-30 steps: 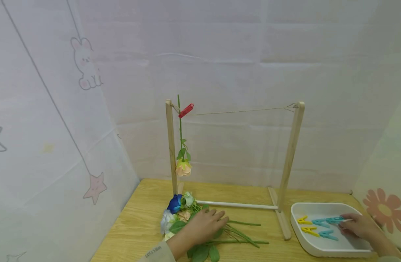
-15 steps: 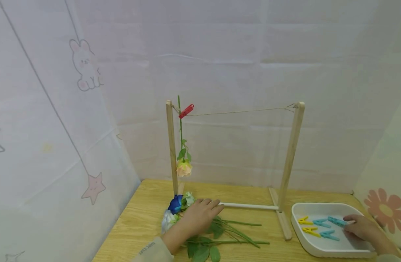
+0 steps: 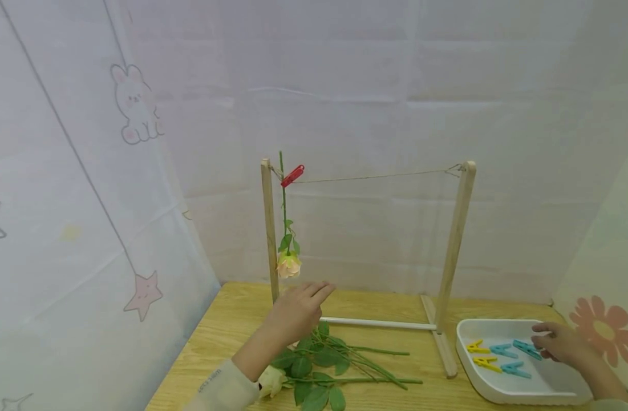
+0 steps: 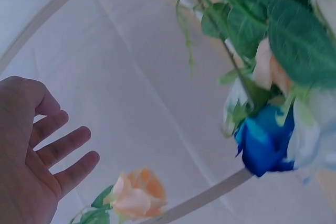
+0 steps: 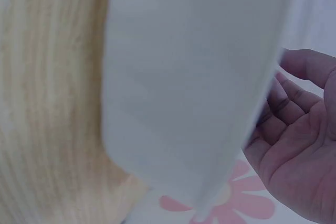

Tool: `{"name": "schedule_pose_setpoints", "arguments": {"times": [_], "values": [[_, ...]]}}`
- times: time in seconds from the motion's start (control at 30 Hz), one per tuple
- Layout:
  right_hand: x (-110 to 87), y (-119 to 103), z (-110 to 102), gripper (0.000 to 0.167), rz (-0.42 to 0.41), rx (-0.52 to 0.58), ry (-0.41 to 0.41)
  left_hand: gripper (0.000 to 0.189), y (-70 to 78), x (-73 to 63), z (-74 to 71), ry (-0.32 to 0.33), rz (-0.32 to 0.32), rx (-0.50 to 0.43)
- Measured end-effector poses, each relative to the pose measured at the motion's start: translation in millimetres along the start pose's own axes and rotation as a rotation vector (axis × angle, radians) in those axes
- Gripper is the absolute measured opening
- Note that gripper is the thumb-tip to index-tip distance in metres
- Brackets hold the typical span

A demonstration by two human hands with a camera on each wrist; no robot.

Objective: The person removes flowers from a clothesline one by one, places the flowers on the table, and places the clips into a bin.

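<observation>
My left hand [image 3: 295,311] is raised in front of the flowers on the table, fingers extended. In the left wrist view its fingers are spread with nothing between them. Below it lie artificial roses with leafy green stems [image 3: 375,365]; a blue rose [image 4: 265,142] shows in the left wrist view. One peach rose [image 3: 289,265] hangs head down from a string, clipped by a red clothespin [image 3: 292,175]. Over the white tray [image 3: 524,395], my right hand [image 3: 562,345] holds nothing, its fingers loosely bent beside a teal clothespin [image 3: 527,349].
The string [image 3: 375,177] runs between two wooden posts [image 3: 457,245], joined low down by a white bar [image 3: 380,323]. Yellow clothespins [image 3: 487,363] and more teal clothespins [image 3: 515,369] lie in the tray. A patterned cloth backdrop [image 3: 344,103] encloses the wooden table [image 3: 201,348].
My left hand has lifted off the flowers, up and slightly left. My right hand has drawn one teal clothespin apart from another and risen slightly off it.
</observation>
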State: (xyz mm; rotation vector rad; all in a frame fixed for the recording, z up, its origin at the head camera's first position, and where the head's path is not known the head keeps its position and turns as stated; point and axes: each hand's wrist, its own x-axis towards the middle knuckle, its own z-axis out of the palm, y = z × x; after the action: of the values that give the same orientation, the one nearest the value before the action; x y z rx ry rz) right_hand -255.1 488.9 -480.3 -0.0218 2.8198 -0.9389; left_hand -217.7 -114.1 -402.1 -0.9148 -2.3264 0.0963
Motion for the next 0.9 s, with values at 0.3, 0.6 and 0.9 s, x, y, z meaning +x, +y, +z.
{"name": "schedule_pose_setpoints", "arguments": {"times": [0.3,0.6,0.9], "values": [[-8.6,-41,-16,0.055,-0.065,-0.028,0.041,0.051,-20.5,3.7,-13.1,0.135,-0.017,-0.002],[-19.9,-90,-25,0.054,-0.173,-0.048,0.092,0.044,-35.8,6.7,-28.1,0.223,-0.105,-0.036],[-36.8,-129,-27,0.049,-0.247,-0.030,0.149,0.052,-42.5,13.3,-40.4,0.236,-0.162,-0.086]]}}
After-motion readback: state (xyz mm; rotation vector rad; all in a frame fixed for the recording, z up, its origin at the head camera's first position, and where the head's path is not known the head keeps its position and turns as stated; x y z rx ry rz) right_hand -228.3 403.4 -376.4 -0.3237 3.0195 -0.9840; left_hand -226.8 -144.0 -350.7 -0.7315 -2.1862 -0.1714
